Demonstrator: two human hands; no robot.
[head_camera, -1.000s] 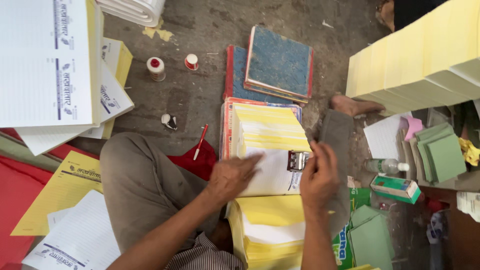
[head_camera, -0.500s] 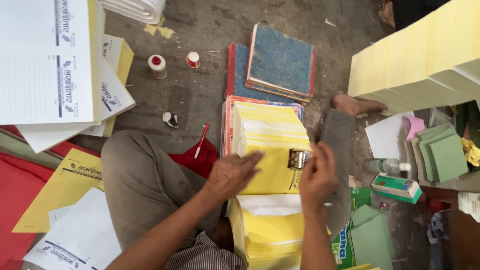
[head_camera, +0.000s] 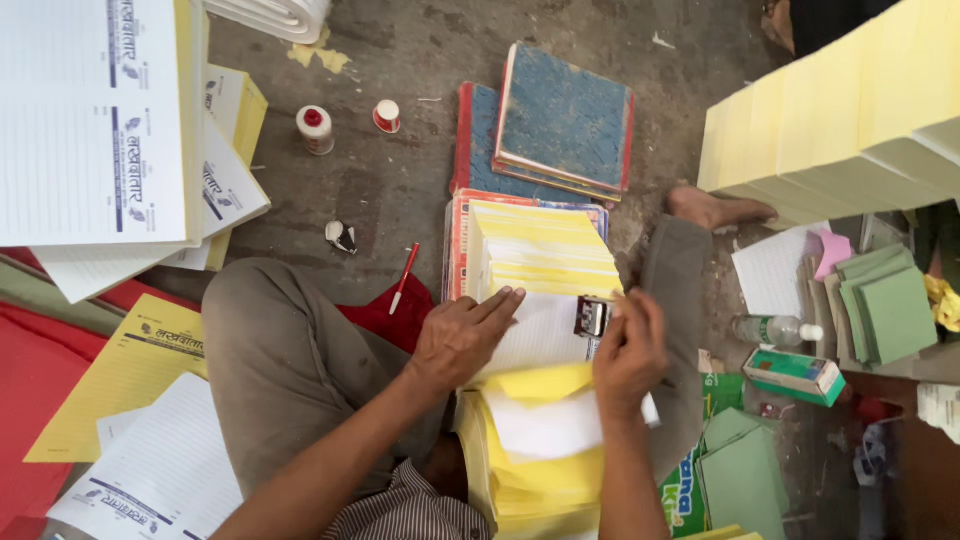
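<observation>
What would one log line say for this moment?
left hand: flat on white sheet | right hand: at metal stamper | yellow stack: beyond | flipped sheets: near

A small green-and-white carton (head_camera: 795, 372) lay on its side at the right, just beside a clear plastic bottle (head_camera: 775, 329) with a pale label; a green printed packet (head_camera: 685, 490) showed below; two little white bottles (head_camera: 316, 129) with red caps stood at the top left.
</observation>
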